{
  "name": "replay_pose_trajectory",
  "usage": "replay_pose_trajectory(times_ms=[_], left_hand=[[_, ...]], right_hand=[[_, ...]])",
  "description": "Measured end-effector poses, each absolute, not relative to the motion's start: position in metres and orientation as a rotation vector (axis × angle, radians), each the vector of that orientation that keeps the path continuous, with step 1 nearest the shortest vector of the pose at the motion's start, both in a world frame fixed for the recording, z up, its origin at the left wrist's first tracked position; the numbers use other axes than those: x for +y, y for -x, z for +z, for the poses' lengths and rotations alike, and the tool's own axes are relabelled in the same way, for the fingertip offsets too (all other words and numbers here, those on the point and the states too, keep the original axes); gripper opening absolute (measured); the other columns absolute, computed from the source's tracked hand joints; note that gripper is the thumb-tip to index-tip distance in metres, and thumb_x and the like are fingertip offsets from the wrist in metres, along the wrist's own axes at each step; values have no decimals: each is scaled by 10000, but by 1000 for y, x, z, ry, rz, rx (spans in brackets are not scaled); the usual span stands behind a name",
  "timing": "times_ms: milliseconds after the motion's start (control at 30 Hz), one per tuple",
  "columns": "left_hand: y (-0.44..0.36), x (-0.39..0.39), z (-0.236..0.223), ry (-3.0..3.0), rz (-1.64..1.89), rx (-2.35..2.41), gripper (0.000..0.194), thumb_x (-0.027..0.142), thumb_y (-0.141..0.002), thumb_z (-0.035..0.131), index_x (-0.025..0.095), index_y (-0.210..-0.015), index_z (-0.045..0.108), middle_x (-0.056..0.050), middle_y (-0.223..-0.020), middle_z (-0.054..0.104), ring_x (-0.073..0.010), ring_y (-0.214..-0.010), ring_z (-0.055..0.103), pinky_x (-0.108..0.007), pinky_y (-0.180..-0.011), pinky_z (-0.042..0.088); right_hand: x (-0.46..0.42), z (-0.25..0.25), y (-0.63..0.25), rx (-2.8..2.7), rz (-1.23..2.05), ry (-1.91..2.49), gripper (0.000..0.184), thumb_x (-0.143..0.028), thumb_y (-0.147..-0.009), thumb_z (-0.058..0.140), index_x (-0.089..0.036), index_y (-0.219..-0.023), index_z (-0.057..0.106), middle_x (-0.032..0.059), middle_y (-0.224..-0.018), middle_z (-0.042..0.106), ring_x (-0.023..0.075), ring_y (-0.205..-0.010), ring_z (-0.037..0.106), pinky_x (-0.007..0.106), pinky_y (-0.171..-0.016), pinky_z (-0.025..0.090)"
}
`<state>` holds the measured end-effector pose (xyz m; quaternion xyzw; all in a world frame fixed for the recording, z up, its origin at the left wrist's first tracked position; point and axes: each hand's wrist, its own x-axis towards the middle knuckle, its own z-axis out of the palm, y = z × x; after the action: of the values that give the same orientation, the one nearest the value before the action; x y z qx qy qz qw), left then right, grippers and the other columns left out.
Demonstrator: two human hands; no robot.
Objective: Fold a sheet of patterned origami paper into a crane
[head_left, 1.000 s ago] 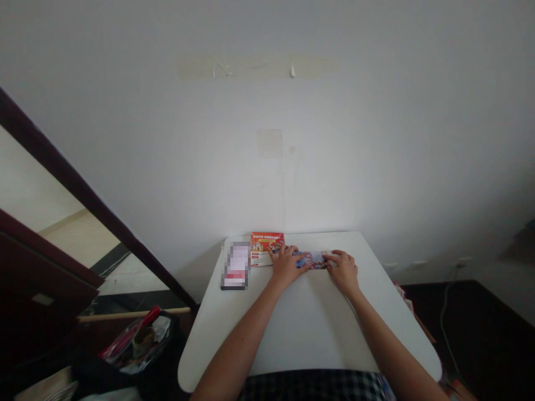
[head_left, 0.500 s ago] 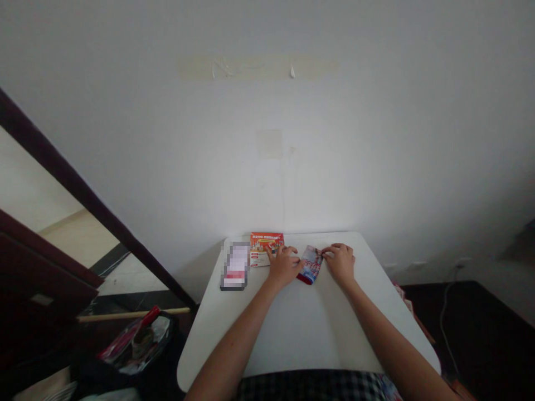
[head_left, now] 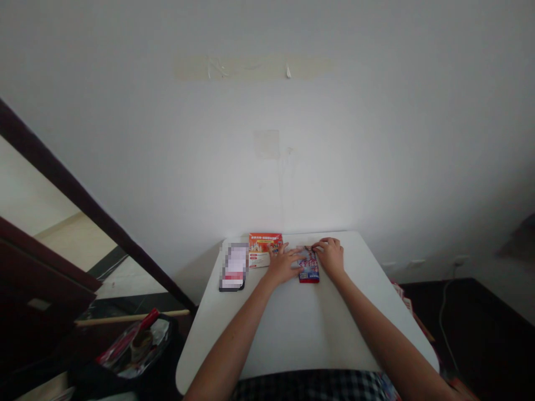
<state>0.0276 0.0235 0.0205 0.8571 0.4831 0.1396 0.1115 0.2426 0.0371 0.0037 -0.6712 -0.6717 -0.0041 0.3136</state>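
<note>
A small red and blue printed packet (head_left: pixel 309 269) lies lengthwise on the white table (head_left: pixel 309 323), near its far edge. My left hand (head_left: pixel 282 263) rests flat beside the packet's left side, fingers spread and touching it. My right hand (head_left: pixel 330 256) has its fingers curled on the packet's far right corner. An orange and white leaflet (head_left: pixel 263 249) lies just left of my left hand.
A phone (head_left: pixel 234 266) lies at the table's far left corner. The wall rises directly behind the table. On the floor to the left sits a dark bag with a clear plastic wrapper (head_left: pixel 134 342). A cable (head_left: pixel 443 317) trails on the floor at right.
The packet has been turned from lying crosswise between my hands to lying lengthwise. Both hands shifted slightly left with it.
</note>
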Motion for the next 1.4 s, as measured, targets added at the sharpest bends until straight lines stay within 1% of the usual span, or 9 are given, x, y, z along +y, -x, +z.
replay_pose_trajectory(times_ms=[200,433,600,767,967,1233,1400], left_hand=[[-25,26,21,-2481,378,1448,377,555,-854,614,536,-1230,620,105,-1483,514,-372,-1459,252,-778,-1107,-73],[-25,26,23,-2476,322,1462,396,598,-849,599,535,-1240,617,87,-1498,499,-407,-1451,255,-823,-1075,-42],[-24,26,24,-2465,324,1451,383,612,-852,585,563,-1232,606,123,-1500,488,-412,-1450,251,-837,-1058,-50],[-25,27,25,-2464,287,1451,398,607,-860,580,539,-1252,607,99,-1510,481,-409,-1452,245,-818,-1077,-48],[-24,26,26,-2474,310,1454,403,607,-853,590,529,-1248,615,92,-1515,476,-390,-1450,266,-784,-1115,-14],[-23,26,23,-2476,341,1452,378,596,-845,601,553,-1220,617,117,-1505,482,-387,-1460,265,-800,-1097,-50],[-22,26,21,-2476,339,1458,426,626,-835,602,543,-1253,600,101,-1511,479,-376,-1464,253,-778,-1118,-35]], right_hand=[[38,0,-246,-1867,-37,1707,156,-270,-864,657,-301,-975,763,75,-1143,637,268,-1147,450,375,-878,386],[32,-1,-257,-1965,18,1600,81,-300,-846,694,-294,-879,768,63,-1096,656,257,-1124,472,376,-895,394],[24,-1,-263,-2051,51,1532,77,-295,-835,705,-299,-867,775,67,-1078,654,266,-1139,482,393,-899,412],[14,-2,-270,-2148,105,1446,90,-285,-831,704,-316,-868,781,70,-1071,652,270,-1155,485,433,-936,426],[5,-1,-274,-2195,176,1392,100,-299,-846,691,-333,-884,777,60,-1077,652,287,-1230,464,460,-959,434],[-10,2,-281,-2257,209,1301,98,-281,-839,698,-344,-842,773,45,-1069,650,273,-1246,471,451,-978,444],[-15,3,-283,-2275,237,1275,101,-274,-839,693,-336,-831,772,46,-1060,649,272,-1248,475,452,-983,444]])
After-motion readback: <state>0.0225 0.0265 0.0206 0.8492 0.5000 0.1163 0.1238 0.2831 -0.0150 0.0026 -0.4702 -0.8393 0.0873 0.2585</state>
